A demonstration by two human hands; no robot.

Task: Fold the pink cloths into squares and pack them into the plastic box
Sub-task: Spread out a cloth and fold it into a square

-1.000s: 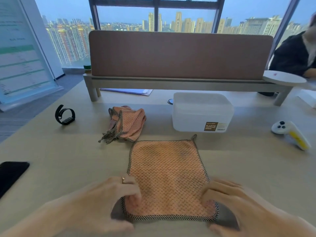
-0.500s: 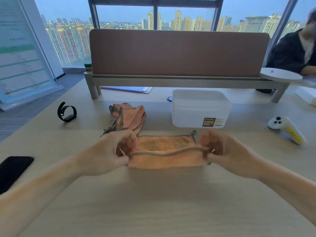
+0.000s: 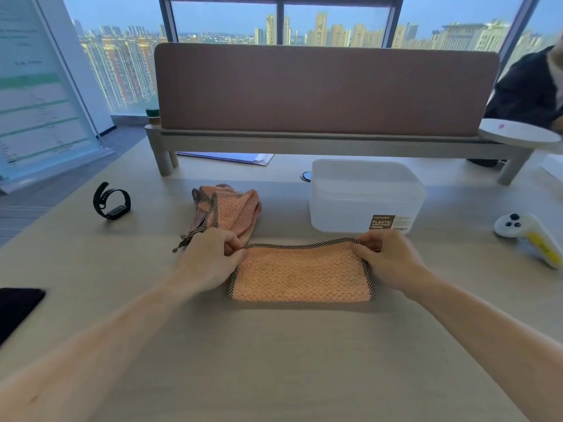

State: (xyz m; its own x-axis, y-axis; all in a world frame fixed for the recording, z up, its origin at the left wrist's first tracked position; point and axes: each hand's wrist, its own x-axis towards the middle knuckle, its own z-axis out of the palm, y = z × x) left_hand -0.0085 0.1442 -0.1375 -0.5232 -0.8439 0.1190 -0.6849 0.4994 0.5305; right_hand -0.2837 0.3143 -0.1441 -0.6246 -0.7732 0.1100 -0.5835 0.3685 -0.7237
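Note:
A pink cloth (image 3: 300, 275) with a dark checked border lies folded in half on the table, its hemmed edges at the far side. My left hand (image 3: 210, 258) pinches its far left corner and my right hand (image 3: 388, 258) pinches its far right corner. A second pink cloth (image 3: 227, 213) sits crumpled just behind my left hand. The translucent plastic box (image 3: 365, 194) with a brown label stands behind my right hand, its lid on.
A black wristband (image 3: 111, 201) lies at the left, a black phone (image 3: 18, 309) at the left edge. A white and yellow controller (image 3: 528, 236) rests at the right. A brown desk divider (image 3: 326, 89) on a raised shelf runs across the back; a person sits far right.
Both hands lifted the cloth's near edge and carried it away from me onto the far edge. The flat cloth is now folded in half, with the hands at its far corners.

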